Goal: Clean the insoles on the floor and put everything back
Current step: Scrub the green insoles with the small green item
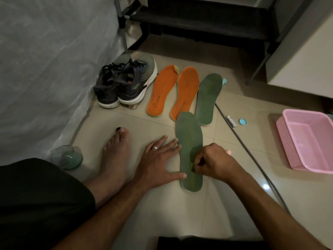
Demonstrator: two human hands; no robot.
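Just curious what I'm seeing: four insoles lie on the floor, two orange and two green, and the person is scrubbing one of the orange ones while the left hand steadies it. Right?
Not quite. The head view shows the right hand working on the near green insole, not an orange one. The left hand does lie flat against its edge. Both orange insoles lie untouched further back, beside the other green insole.

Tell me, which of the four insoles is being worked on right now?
The nearer green insole: both hands touch it, while the other green insole and two orange insoles lie untouched farther away.
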